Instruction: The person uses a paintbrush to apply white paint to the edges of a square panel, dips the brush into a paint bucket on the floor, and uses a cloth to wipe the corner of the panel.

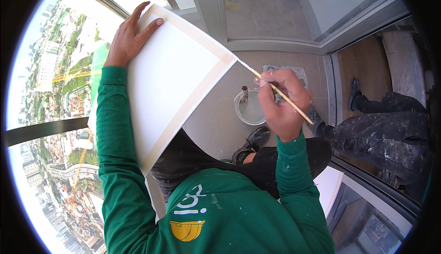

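While the white board (pixel 174 70) is held at a slant by the left hand (pixel 126 41), its right corner is met by the tip of a thin brush (pixel 293 105). The top edge of the board is gripped by this hand, with the thumb laid on the front. The brush is pinched between the thumb and fingers of the right hand (pixel 287 93). The board is placed beside the window (pixel 69 70) and over the left leg (pixel 183 160); what it is propped on cannot be told. By the look of it, much is done: the big middle part is white all over. Tan strips (pixel 212 78) are seen near the sides, and whether they are tape or bare board cannot be told. What is left seems to be the thin edge, where the brush is set now. On the floor (pixel 209 116), a round clear tub (pixel 237 109) is placed, with a dark red thing (pixel 244 93) stood in it.
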The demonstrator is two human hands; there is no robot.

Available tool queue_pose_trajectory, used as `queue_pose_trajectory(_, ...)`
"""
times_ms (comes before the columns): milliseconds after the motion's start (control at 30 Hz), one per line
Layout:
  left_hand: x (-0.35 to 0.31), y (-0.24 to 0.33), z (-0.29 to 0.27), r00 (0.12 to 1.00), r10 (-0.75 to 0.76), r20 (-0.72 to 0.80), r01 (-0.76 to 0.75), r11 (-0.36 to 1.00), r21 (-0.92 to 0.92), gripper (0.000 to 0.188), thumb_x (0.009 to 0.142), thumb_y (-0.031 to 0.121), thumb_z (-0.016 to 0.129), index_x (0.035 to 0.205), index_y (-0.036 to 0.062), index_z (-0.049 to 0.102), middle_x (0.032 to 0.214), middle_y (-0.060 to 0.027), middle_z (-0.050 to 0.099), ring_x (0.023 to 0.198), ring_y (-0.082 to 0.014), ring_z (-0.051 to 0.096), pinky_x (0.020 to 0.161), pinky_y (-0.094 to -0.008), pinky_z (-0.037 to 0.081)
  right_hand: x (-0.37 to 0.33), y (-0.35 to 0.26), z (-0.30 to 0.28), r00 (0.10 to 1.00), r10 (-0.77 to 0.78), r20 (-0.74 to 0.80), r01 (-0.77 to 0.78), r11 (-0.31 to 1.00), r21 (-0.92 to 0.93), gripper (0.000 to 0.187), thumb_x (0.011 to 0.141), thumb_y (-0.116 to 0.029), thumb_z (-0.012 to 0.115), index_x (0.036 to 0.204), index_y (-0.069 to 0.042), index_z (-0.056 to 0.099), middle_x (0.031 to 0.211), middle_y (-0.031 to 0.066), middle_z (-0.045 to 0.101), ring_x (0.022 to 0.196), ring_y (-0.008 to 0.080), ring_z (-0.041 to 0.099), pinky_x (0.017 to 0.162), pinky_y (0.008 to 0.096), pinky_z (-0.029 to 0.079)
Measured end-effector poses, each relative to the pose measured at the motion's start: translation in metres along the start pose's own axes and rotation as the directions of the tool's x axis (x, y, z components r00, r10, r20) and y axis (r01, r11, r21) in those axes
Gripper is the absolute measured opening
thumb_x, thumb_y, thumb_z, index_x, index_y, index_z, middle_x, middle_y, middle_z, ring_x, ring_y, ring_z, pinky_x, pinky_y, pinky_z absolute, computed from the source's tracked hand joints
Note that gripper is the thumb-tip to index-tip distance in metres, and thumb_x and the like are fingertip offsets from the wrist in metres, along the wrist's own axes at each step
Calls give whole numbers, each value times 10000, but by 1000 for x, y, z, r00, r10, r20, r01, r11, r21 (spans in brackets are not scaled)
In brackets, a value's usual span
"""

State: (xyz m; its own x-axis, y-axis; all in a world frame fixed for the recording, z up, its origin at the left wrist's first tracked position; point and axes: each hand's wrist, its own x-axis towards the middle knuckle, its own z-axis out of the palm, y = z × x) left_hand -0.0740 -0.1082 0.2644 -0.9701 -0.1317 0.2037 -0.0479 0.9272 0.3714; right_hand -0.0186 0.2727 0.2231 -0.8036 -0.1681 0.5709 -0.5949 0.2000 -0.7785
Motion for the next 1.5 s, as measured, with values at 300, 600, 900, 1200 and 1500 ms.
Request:
queue_pose_trajectory(300,-1,1,-1,1000,-8,9,8,1000,-17,706,963,560,618,1514,143,474,1283,-320,653,1230,-451,635,1059,-506,489,-3,-2,1,999,29,-20,-28,999,30,113,829,14,724,914,-22,659,757,94,725,584,84,648,508,214,490)
queue_pose_trajectory(600,0,-1,0,1000,2,3,-2,1000,1,715,958,585,612,1516,159,475,1260,-320,663,1178,-440,667,1049,-510,502,-2,-3,3,998,43,-34,-42,998,42,109,832,10,722,909,-25,654,749,94,720,583,95,649,510,226,491)
queue_pose_trajectory(900,-2,-3,1,999,38,-14,-38,999,17,707,962,584,607,1513,161,478,1241,-327,667,1108,-435,698,1034,-502,514,-8,-5,8,999,-22,27,19,996,92,114,823,8,721,902,-31,649,758,95,724,611,113,684,531,229,515)
queue_pose_trajectory(1200,-10,4,-1,999,31,-14,-31,999,9,711,956,577,615,1517,162,479,1244,-323,668,1110,-430,698,1019,-495,522,-10,-16,1,998,69,11,-69,996,59,112,816,6,718,890,-32,642,753,95,722,635,130,704,548,239,531)
queue_pose_trajectory(1500,-11,2,0,992,92,-85,-86,994,62,783,930,666,595,1490,128,495,1034,-265,739,765,-321,768,893,-465,611,-18,-25,4,995,31,100,-49,981,189,103,807,-2,704,880,-29,636,748,109,724,683,173,746,604,275,574)
